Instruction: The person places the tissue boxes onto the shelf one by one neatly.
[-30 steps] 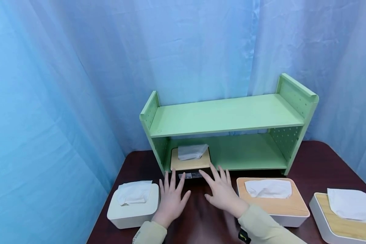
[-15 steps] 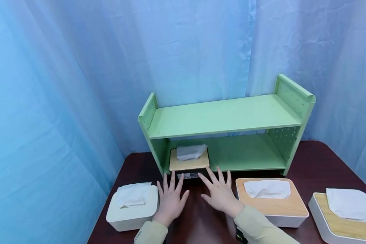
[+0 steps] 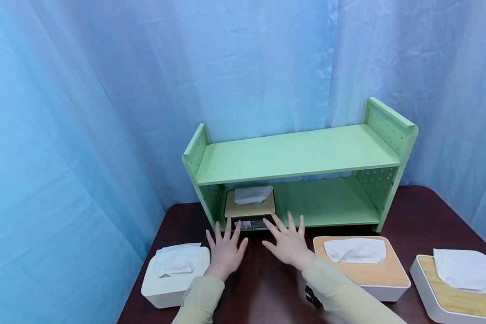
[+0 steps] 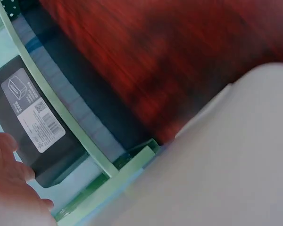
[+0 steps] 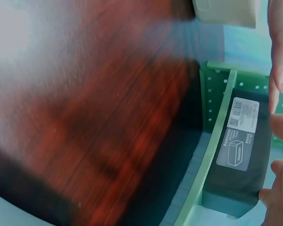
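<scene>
A black tissue box [image 3: 249,210] with a light wood lid and a tissue poking out sits on the lower level, at the left end, of a green two-level shelf [image 3: 299,153]. Its labelled black side [image 4: 37,117] faces the front. At the box's left front is my left hand [image 3: 225,254], fingers spread and straight. My right hand [image 3: 288,243] is spread the same way at the right front corner. In the right wrist view, fingertips lie against or close to the black box [image 5: 240,150]; firm contact is hard to tell.
A white tissue box [image 3: 176,281] stands left of my left hand. Right of my right hand is a white box with an orange-toned wood lid [image 3: 364,274], and another wood-lidded tissue box [image 3: 455,288] lies farther right. Blue curtains [image 3: 247,67] hang behind the dark table [image 3: 267,292].
The black tissue box has slid farther back onto the lower shelf. Both hands have moved forward with it, fingers still spread.
</scene>
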Available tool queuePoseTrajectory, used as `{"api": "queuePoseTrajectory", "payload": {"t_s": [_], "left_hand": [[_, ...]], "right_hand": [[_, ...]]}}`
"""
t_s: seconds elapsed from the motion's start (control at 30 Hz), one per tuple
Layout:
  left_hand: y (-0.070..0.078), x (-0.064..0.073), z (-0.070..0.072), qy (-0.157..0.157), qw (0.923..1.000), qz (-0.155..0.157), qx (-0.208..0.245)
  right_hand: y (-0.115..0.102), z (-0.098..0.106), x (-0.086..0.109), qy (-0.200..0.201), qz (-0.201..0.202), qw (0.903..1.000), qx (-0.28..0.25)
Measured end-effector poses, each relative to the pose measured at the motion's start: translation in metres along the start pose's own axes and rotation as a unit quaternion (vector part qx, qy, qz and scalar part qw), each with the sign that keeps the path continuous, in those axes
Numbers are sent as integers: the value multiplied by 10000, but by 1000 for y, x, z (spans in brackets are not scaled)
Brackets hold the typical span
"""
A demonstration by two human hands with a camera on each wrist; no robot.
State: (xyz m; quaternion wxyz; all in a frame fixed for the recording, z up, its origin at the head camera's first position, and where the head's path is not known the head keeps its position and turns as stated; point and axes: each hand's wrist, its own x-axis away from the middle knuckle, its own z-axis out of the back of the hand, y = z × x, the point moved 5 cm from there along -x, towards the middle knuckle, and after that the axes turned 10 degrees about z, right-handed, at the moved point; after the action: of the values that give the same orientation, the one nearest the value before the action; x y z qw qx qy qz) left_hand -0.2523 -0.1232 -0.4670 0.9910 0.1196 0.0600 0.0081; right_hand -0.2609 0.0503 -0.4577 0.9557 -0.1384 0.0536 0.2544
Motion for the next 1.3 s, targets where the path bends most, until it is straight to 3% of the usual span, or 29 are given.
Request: {"api": "queuePoseTrajectory", "payload": {"t_s": [0.33, 0.83, 0.97, 1.1, 1.3], "left_hand": [[-2, -16, -3, -224, 9997, 109, 54], [1, -25, 1, -367, 9993, 99, -62], [2, -26, 1, -286, 9996, 45, -59], [1, -27, 2, -163, 9999, 13, -57], [3, -20, 9, 6, 9999, -91, 109]], "right_hand": [[6, -2, -13, -317, -151, 9989, -320], [14, -6, -23, -163, -179, 9989, -403], [14, -5, -24, -215, -214, 9984, -487], [14, 0, -24, 11, -193, 9978, -627], [15, 9, -21, 259, -144, 9988, -379]]}}
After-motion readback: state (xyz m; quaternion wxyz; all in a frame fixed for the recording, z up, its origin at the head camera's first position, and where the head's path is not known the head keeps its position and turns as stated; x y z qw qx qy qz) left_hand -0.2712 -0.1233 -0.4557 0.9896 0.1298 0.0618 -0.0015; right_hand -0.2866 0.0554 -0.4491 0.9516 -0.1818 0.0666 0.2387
